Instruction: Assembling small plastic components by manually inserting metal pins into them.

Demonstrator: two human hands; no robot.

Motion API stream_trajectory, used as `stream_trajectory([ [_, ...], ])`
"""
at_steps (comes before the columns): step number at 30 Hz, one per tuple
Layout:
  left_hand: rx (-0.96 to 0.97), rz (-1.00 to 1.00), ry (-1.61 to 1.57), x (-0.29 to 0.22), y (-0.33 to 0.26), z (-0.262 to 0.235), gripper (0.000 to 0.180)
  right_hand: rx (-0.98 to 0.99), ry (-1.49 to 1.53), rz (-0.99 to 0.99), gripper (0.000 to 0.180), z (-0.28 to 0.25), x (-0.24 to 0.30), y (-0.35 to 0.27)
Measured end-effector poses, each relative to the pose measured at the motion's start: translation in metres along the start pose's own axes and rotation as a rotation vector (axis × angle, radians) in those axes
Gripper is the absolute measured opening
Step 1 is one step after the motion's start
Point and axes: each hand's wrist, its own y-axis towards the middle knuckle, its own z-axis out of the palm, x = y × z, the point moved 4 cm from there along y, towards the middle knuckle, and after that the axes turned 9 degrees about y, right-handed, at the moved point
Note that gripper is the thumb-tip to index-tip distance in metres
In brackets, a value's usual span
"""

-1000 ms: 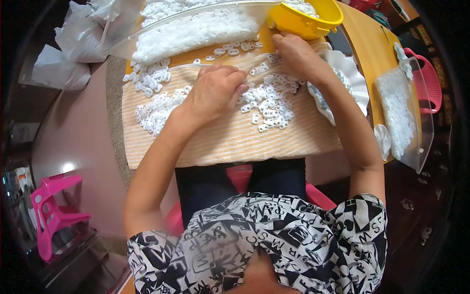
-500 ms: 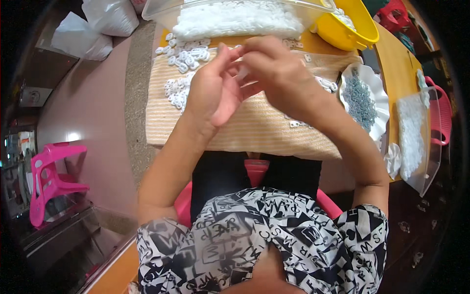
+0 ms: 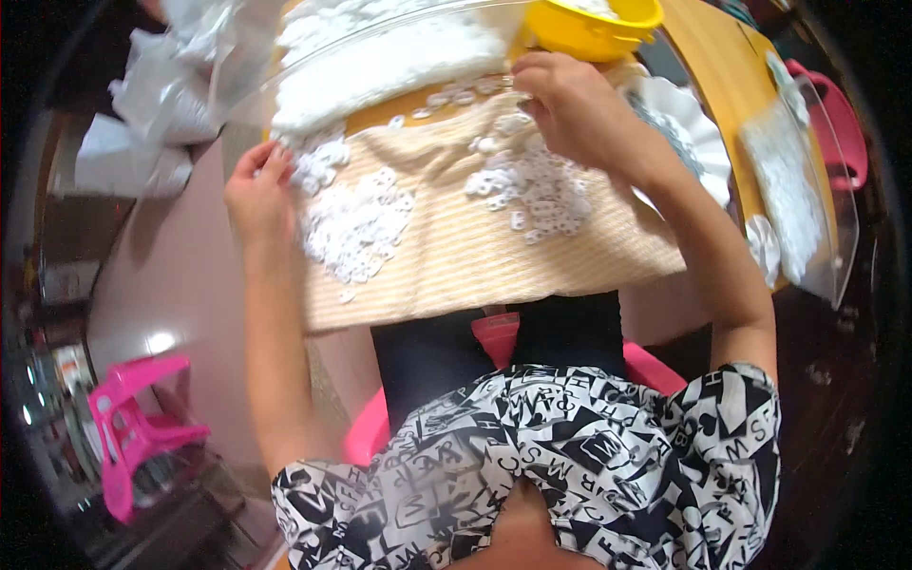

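A yellow-and-white striped cloth (image 3: pixel 446 271) lies on the table before me, wrinkled along its far side. My left hand (image 3: pixel 262 198) is closed at the cloth's far left corner, thumb and fingers pinched together on its edge. My right hand (image 3: pixel 581 106) is closed on the cloth's far edge towards the right, pulling up a fold. Small white plastic link-shaped pieces lie on the cloth in a left pile (image 3: pixel 356 231) and a right pile (image 3: pixel 537 190). More white pieces (image 3: pixel 321 161) are beside my left fingertips. Motion blurs both hands somewhat.
Beyond the cloth stands a clear bin (image 3: pixel 249 59) full of white pieces. A yellow basin (image 3: pixel 594 33) is at the far right. Small grey metal parts fill a white scalloped dish (image 3: pixel 708 142) partly behind my right forearm. A pink stool (image 3: pixel 142 427) stands left.
My hands have parted from their meeting point over the cloth, left hand to its left edge, right hand to its far edge. The cloth is now wrinkled; the right pile shows.
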Motion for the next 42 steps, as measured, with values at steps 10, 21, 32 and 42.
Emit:
stream_trajectory([
  [10, 0.115, 0.099, 0.153, 0.011, -0.007, 0.018, 0.031, 0.242, 0.047, 0.159, 0.014, 0.043, -0.097, -0.004],
  [21, 0.039, 0.299, 0.397, -0.017, -0.031, 0.013, 0.032, 0.31, 0.036, 0.269, 0.025, 0.043, -0.091, 0.017],
  [32, -0.177, 1.221, 1.235, -0.106, -0.004, 0.07, 0.03, 0.26, 0.106, 0.187, 0.017, 0.037, -0.077, 0.002],
  [42, -0.038, 1.035, 1.018, -0.101, 0.016, 0.064, 0.016, 0.243, 0.088, 0.212, 0.017, 0.021, -0.071, 0.004],
])
